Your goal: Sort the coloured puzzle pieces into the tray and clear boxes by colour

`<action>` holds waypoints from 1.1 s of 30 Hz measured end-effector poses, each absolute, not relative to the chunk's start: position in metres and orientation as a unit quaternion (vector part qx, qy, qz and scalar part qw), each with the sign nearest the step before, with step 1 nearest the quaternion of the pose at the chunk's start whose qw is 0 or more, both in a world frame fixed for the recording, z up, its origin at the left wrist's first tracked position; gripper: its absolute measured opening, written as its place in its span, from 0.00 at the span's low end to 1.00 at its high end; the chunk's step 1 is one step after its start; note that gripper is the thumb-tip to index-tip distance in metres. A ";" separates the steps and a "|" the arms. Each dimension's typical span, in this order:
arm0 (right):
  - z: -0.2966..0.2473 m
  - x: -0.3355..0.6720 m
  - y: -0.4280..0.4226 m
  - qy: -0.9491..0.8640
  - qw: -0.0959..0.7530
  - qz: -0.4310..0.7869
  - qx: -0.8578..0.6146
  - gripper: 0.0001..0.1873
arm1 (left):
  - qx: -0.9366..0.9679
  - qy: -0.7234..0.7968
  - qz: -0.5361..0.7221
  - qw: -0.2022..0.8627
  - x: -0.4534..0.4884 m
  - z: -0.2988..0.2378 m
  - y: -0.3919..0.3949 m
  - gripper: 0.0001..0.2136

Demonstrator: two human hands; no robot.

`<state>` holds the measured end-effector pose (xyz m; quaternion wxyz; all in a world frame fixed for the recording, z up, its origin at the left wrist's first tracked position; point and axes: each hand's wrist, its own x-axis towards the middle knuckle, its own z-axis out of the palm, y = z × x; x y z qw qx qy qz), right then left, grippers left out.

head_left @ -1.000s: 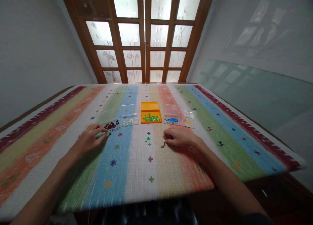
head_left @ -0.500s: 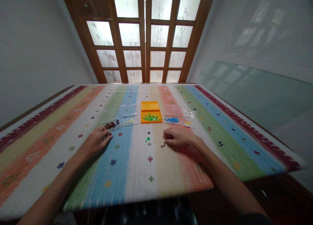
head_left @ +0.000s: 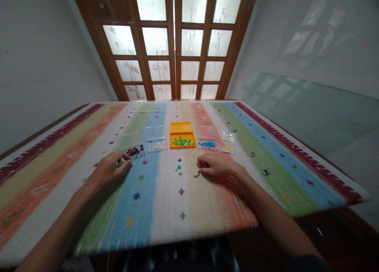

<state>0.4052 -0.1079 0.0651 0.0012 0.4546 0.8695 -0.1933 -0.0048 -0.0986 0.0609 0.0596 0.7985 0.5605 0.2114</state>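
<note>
My left hand [head_left: 109,167] rests on the striped table mat [head_left: 160,201], its thumb and fingers pinched together just in front of a clear box of dark brown pieces [head_left: 134,150]. Whatever the pinch holds is too small to see. My right hand [head_left: 214,165] lies on the mat with its fingers curled. Its fingertips are beside a small dark stepped cluster of pieces [head_left: 197,174]. A tiny green cluster [head_left: 178,168] sits on the mat between my hands.
Behind my hands stands a row of boxes: cream pieces [head_left: 156,146], an orange box with green pieces [head_left: 182,141], blue pieces [head_left: 207,144] and yellow pieces [head_left: 227,147]. Wooden glass doors [head_left: 174,47] stand beyond the table's far edge.
My left hand slid right along the mat, then drew back left to the corner of the brown-piece box with its fingers pinched. My right hand has stayed put.
</note>
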 end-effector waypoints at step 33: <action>0.065 0.405 -0.108 0.873 0.002 -0.183 0.453 0.02 | 0.769 0.599 0.223 0.024 -0.005 0.081 -0.070 0.19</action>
